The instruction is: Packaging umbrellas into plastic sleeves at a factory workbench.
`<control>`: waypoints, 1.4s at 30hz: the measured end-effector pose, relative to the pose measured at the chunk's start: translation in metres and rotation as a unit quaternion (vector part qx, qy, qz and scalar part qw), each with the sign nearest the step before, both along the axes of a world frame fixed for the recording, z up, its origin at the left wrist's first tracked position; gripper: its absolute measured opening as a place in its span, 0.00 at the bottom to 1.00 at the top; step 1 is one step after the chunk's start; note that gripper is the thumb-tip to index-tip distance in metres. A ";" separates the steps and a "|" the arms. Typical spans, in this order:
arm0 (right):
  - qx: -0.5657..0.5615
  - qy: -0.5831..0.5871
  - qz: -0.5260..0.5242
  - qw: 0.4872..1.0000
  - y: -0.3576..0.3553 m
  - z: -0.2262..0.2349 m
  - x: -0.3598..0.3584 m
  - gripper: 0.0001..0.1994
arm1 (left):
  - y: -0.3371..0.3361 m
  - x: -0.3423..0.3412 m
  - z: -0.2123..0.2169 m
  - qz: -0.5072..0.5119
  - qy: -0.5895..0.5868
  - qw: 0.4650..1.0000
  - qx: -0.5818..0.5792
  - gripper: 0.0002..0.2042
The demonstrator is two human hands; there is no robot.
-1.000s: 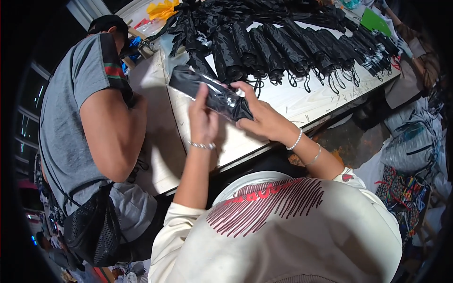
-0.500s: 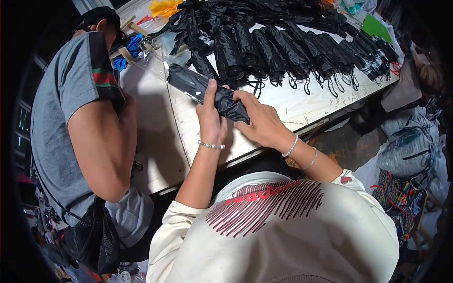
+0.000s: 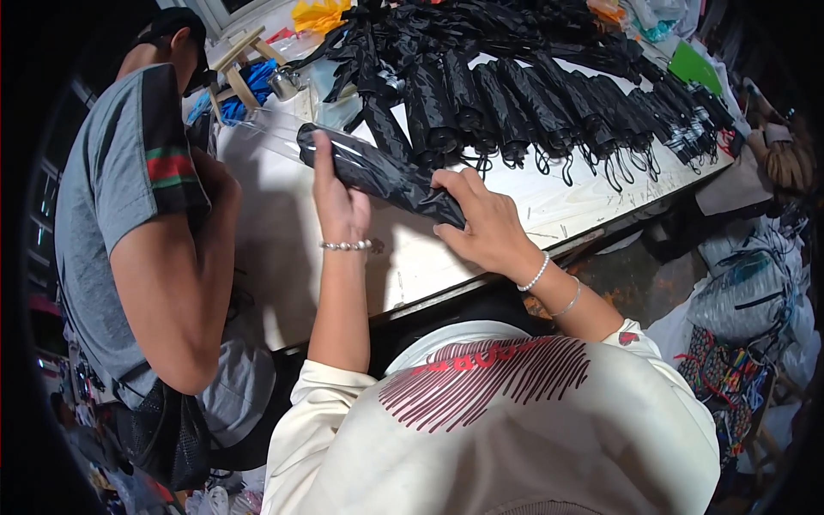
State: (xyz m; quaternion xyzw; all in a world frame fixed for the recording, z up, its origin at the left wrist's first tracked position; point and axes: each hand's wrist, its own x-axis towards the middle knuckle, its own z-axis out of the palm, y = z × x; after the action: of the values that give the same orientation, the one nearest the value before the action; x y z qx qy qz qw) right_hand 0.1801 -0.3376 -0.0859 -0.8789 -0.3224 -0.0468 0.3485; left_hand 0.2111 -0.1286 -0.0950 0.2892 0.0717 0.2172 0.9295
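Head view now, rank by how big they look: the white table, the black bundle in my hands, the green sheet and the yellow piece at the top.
1. White table, though partly covered
2. Black bundle
3. Green sheet and yellow piece: too alike to rank, and the yellow one is cut off by the picture's edge.

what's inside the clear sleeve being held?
A black rolled bundle; the clear sleeve extends past its left end. The left hand and right hand cover parts of it; its underside and core are hidden.
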 end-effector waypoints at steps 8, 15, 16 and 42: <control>0.415 0.511 0.118 0.744 -0.002 -0.006 0.019 0.23 | -0.051 -0.030 -0.018 -0.160 0.023 0.987 -0.002 0.15; 0.230 0.046 0.034 0.971 0.012 -0.018 0.025 0.23 | -0.014 0.010 -0.010 -0.131 0.001 0.987 -0.094 0.14; 0.203 -0.094 -0.001 0.975 0.016 -0.017 0.026 0.23 | -0.022 0.006 -0.011 -0.134 0.008 0.987 -0.093 0.13; 0.474 0.244 0.054 0.845 0.020 -0.007 0.068 0.31 | -0.070 -0.071 0.011 -0.296 0.094 0.948 0.064 0.17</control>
State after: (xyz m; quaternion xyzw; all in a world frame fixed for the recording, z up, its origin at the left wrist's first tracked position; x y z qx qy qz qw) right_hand 0.2482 -0.3179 -0.0932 -0.5712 -0.2125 0.0409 0.7918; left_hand 0.1401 -0.1983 -0.0844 0.3752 0.0564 -0.0917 0.9207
